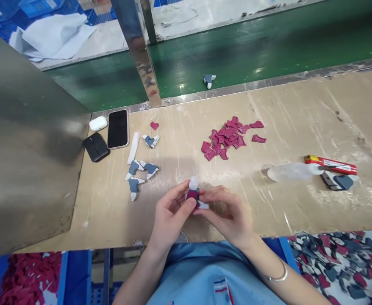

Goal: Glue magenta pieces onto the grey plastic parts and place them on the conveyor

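Observation:
Close to the front edge of the bench, both my hands hold one small grey and white plastic piece (193,184) with a maroon part on its face. My left hand (173,212) pinches it, thumb on the maroon part. The fingers of my right hand (229,212) close on its right side, by a white tip. Several similar grey and white pieces (134,184) lie to the left of my hands. Beyond my hands is a loose pile of maroon pieces (227,137). A single maroon piece (154,125) rests farther left.
At left are a phone (118,129), a white case (98,123) and a black case (96,147). A translucent bottle (289,172) and a red tube (335,165) lie right. Bins of maroon pieces (30,277) and mixed pieces (345,262) flank me below. A green conveyor (268,55) runs behind.

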`<action>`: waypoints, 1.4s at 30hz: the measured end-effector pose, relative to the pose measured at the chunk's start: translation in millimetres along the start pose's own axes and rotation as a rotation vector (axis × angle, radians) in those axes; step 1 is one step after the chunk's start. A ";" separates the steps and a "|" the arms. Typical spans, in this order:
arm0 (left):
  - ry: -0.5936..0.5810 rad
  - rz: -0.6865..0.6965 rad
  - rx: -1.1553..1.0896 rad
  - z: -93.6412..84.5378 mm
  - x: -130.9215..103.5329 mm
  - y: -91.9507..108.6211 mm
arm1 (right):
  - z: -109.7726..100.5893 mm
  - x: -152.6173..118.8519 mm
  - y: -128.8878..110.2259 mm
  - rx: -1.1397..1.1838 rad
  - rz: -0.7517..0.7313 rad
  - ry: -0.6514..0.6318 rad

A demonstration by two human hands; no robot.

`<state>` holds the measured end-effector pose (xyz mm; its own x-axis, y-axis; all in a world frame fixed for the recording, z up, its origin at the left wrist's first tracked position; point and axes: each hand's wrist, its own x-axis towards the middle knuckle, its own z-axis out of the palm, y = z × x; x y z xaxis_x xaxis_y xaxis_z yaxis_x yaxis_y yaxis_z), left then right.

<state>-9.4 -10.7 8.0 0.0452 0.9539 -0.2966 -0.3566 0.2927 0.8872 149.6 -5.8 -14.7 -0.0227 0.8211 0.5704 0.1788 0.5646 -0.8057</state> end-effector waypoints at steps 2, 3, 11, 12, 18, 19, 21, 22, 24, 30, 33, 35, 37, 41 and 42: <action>-0.005 -0.002 0.042 -1.9 0.6 0.9 | -0.4 -0.5 0.8 0.001 0.006 -0.011; -0.023 -0.017 0.061 -2.9 1.5 1.9 | -0.6 -0.8 1.2 0.000 0.011 -0.013; -0.060 -0.118 -0.030 -4.9 5.1 -0.3 | -2.8 -2.1 1.5 -0.038 0.009 -0.034; -0.051 -0.127 -0.046 -4.4 4.6 -0.5 | -3.3 -1.7 1.0 -0.041 0.007 -0.041; -0.101 -0.257 -0.096 -4.9 4.7 2.4 | -5.4 0.7 -0.6 -0.071 0.000 -0.056; -0.105 -0.267 -0.096 -5.5 5.1 2.4 | -5.6 1.0 -0.7 -0.079 -0.001 -0.060; -0.107 -0.277 -0.096 -6.6 5.4 1.6 | -5.8 1.3 -1.1 -0.089 -0.001 -0.070; -0.104 -0.277 -0.092 -6.8 5.3 1.0 | -5.8 1.4 -1.4 -0.092 -0.005 -0.075; -0.086 -0.258 -0.073 -6.1 4.2 0.0 | -5.7 1.6 -2.0 -0.095 -0.013 -0.086; -0.067 -0.223 -0.069 -2.7 1.7 -0.1 | -6.5 5.5 -3.4 -0.122 -0.014 -0.111; -0.116 -0.270 -0.104 -6.1 4.2 3.8 | -9.1 10.8 -5.1 -0.137 -0.016 -0.136; -0.152 -0.281 -0.109 -8.9 6.4 7.6 | -11.3 15.1 -7.2 -0.140 -0.026 -0.174; -0.173 -0.276 -0.093 -10.4 7.8 10.8 | -13.1 19.3 -10.2 -0.135 -0.046 -0.207; -0.152 -0.227 -0.105 -7.3 5.7 10.9 | -13.9 23.8 -17.2 -0.133 -0.061 -0.234; -0.130 -0.209 -0.110 -5.8 4.5 9.5 | -13.6 23.9 -18.6 -0.138 -0.056 -0.235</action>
<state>-18.0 -4.0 13.1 0.2455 0.8759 -0.4153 -0.4260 0.4823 0.7654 159.1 2.1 16.0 -0.2612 0.7951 0.5474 0.3028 0.6059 -0.7357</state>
